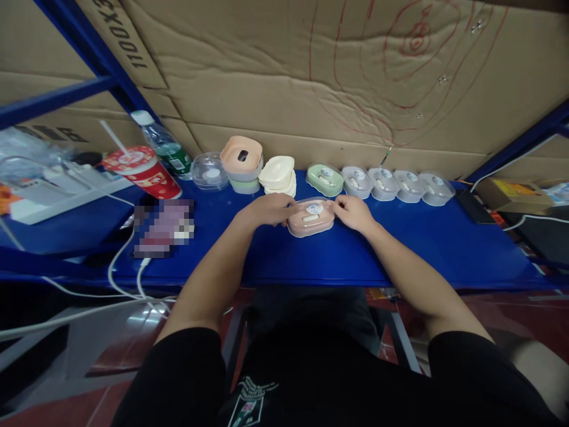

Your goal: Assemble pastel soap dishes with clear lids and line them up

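On my feed, the left hand (270,210) and right hand (354,213) seemingly pinch one pink case (312,225) by both ends on the blue table (311,261), near one green case (325,181) and four grey cases (383,185).

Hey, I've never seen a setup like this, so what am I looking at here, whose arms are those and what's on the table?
There's no machine here: a person works with two bare hands. The one picture comes from a camera on their head, looking forward and down, so the arms reach away from you.

The left hand and right hand touch opposite ends of a pink box with a clear cover; how firmly they grip is hard to tell.

Behind it on the blue table stand a similar green box and, to its right, four greyish ones. To the left are stacked cream pieces, a red cup and a bottle.
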{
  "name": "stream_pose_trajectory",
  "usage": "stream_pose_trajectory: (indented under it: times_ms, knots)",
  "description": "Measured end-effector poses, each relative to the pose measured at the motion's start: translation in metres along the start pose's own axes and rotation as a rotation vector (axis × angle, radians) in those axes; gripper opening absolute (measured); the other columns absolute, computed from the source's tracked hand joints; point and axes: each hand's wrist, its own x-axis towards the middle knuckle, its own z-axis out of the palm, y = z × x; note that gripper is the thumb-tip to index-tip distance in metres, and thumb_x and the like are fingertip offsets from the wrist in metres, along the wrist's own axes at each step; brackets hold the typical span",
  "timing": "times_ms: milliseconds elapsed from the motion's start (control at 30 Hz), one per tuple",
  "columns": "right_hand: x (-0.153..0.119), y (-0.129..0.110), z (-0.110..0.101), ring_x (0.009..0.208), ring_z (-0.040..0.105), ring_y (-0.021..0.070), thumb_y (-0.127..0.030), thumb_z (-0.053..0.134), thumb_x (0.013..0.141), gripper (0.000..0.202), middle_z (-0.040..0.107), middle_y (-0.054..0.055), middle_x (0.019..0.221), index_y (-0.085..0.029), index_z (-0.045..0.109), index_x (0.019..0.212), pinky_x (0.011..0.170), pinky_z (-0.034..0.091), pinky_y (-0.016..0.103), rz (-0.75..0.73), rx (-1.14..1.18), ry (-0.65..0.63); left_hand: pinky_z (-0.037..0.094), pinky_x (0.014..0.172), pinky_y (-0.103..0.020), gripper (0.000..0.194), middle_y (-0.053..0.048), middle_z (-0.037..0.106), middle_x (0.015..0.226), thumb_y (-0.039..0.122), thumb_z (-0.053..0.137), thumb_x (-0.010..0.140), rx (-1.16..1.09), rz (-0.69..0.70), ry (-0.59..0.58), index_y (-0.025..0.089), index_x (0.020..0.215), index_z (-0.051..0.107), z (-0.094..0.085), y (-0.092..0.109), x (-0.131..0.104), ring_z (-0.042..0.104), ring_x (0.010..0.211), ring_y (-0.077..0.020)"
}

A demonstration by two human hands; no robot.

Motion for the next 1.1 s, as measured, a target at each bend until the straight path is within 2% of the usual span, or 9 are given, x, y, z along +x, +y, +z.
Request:
stream_pose_trajectory:
  times_ms: [200,333,467,633,1100]
  knots:
    - [0.0013,0.0019,0.0008,0.079,0.064,0.0217,-0.051,0.052,0.108,0.043,0.076,0.005,0.082,-0.023,0.062,0.076,0.068,0.036,0.033,-0.010,-0.021,-0.025,0.045,0.056,-0.028,0.041,-0.006,0.078,0.075,0.056,0.052,0.100,0.042,-0.020,0.049,0.020,0.094,0.071,0.0021,0.0000,0.0031,0.068,0.057,-0.0179]
    - [0.0023,0.0042,0.0012,0.080,0.064,0.0217,-0.053,0.050,0.109,0.046,0.075,0.004,0.083,-0.024,0.061,0.075,0.070,0.036,0.032,-0.022,-0.022,-0.050,0.048,0.059,-0.029,0.040,-0.006,0.079,0.078,0.055,0.052,0.100,0.042,-0.035,0.036,0.020,0.094,0.071,0.0011,-0.0014,0.0041,0.071,0.061,-0.0190]
    - [0.0025,0.0052,-0.0001,0.081,0.064,0.0217,-0.055,0.047,0.110,0.048,0.076,0.005,0.084,-0.024,0.061,0.077,0.070,0.036,0.032,-0.035,-0.021,-0.076,0.050,0.060,-0.028,0.045,-0.008,0.081,0.081,0.060,0.058,0.096,-0.010,-0.012,0.003,0.019,0.104,0.075,-0.0013,-0.0044,0.0042,0.074,0.065,-0.0204]
    - [0.0031,0.0058,-0.0006,0.083,0.065,0.0223,-0.053,0.047,0.110,0.045,0.077,0.006,0.088,-0.023,0.062,0.079,0.070,0.036,0.033,-0.041,-0.045,-0.083,0.051,0.061,-0.028,0.051,-0.008,0.081,0.083,0.066,0.056,0.096,0.013,0.016,-0.014,0.018,0.100,0.075,-0.0016,-0.0077,0.0061,0.074,0.067,-0.0203]
    - [0.0041,0.0083,-0.0011,0.083,0.066,0.0229,-0.055,0.041,0.112,0.048,0.077,0.007,0.090,-0.024,0.059,0.081,0.072,0.038,0.033,-0.077,-0.034,-0.102,0.044,0.067,-0.030,0.051,-0.009,0.082,0.092,0.061,0.049,0.100,0.152,0.017,0.045,0.018,0.099,0.077,-0.0021,-0.0015,0.0039,0.072,0.075,-0.0211]
